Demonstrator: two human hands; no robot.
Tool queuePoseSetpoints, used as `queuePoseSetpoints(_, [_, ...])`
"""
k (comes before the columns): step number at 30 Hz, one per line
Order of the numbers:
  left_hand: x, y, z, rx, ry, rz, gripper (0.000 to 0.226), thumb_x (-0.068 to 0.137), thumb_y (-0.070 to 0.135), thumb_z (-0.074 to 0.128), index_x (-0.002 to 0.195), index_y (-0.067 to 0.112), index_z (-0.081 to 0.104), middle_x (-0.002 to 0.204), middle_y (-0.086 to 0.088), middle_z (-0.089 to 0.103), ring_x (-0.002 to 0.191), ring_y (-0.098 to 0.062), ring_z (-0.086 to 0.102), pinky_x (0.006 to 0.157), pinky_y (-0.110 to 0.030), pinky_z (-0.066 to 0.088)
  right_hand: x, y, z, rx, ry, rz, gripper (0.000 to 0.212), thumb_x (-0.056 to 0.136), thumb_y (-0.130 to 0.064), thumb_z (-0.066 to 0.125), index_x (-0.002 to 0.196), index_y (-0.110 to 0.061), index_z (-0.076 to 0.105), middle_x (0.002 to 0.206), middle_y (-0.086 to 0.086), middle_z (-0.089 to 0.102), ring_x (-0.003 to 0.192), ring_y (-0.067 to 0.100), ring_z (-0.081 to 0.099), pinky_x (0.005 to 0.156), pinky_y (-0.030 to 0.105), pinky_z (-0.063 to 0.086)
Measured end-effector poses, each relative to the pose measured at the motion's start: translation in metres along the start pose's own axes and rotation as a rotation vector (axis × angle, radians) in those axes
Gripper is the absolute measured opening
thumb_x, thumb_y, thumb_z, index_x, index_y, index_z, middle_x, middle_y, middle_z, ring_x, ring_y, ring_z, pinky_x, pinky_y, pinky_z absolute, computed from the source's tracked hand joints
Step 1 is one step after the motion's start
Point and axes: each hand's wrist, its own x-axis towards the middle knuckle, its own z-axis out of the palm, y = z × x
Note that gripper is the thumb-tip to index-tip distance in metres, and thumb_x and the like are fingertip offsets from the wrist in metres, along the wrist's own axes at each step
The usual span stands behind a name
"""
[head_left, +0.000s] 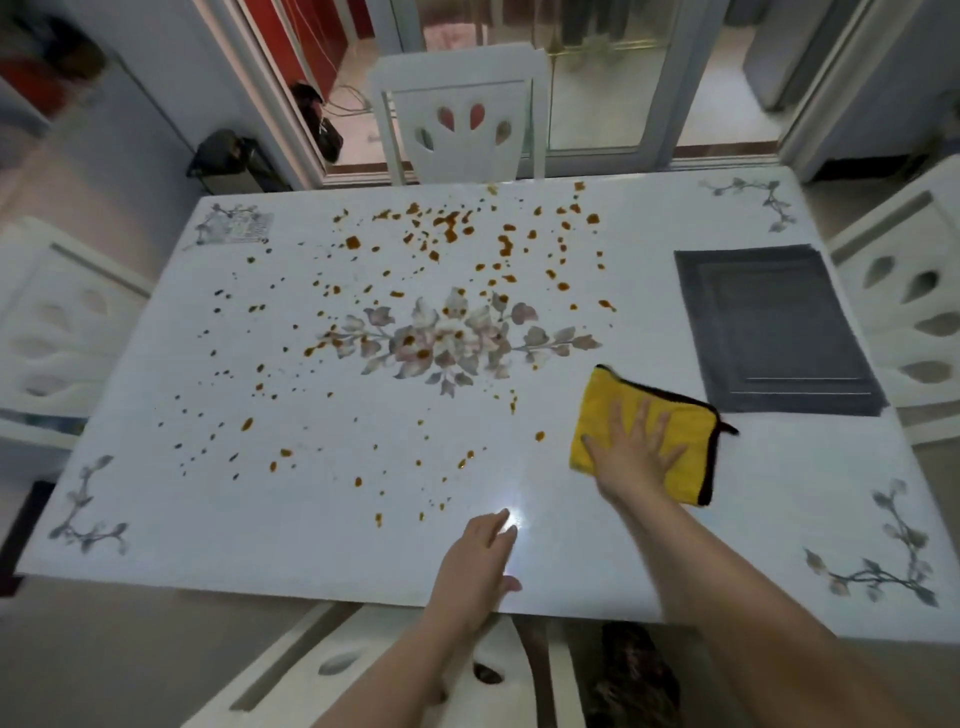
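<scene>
The yellow cloth (608, 402) is pressed onto the worktop (260, 519) by the spread right hand (631, 452), beside the grey mat (769, 327). The left hand (480, 561) is held open. The corner label (236, 228) is blurred.

The tabletop (260, 519) is smooth and glossy, mirroring a bright light at its near edge. The yellow cloth (613, 410) near the right looks soft and fluffy, with a dark stitched hem. Farther right, the grey mat (769, 332) is matt fabric. The far chair (457, 109) has a painted white sheen.
</scene>
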Motion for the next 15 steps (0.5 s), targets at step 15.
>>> queuePoseSetpoints(15, [0.028, -0.035, -0.022, -0.055, 0.015, 0.206, 0.059, 0.064, 0.057, 0.076, 0.103, 0.017, 0.059, 0.121, -0.003, 0.057, 0.107, -0.021, 0.055, 0.082, -0.026, 0.049, -0.074, -0.047, 0.064, -0.120, -0.120, -0.206, 0.075, 0.094, -0.059, 0.035, 0.143, -0.046, -0.021, 0.147, -0.008, -0.042, 0.142, 0.025, -0.032, 0.112, 0.062, -0.012])
